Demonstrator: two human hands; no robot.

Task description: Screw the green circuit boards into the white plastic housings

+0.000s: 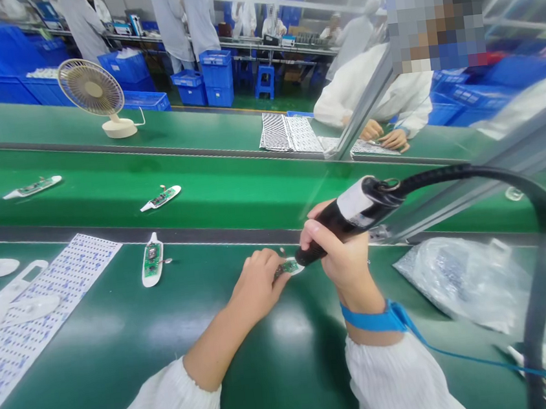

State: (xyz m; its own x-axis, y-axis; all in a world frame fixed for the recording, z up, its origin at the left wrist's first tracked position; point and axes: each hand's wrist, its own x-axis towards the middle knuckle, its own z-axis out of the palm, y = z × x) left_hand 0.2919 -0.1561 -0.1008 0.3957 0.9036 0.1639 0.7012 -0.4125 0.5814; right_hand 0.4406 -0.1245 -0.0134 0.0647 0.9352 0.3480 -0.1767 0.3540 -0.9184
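My left hand point(257, 285) pinches a small white plastic piece with a green circuit board point(287, 268), holding it against the green bench mat point(282, 386). My right hand point(341, 256) grips a black corded hand tool point(343, 223) with a white label, and its tip reaches the board. Its thick black hose point(474, 170) arches away to the right. A blue wrist strap point(370, 319) circles my right wrist. Another white board piece point(152, 261) lies on the mat to the left, beyond my reach-side hand. The tool's tip is hidden by my fingers.
Similar boards ride the green conveyor belt point(205, 205) ahead. A blue-printed white sheet point(35, 314) and white plastic shapes lie at left, a plastic bag point(461, 282) at right. Behind a glass partition point(364, 104), a co-worker works; a fan point(93, 93) and blue crates point(217, 77) stand beyond.
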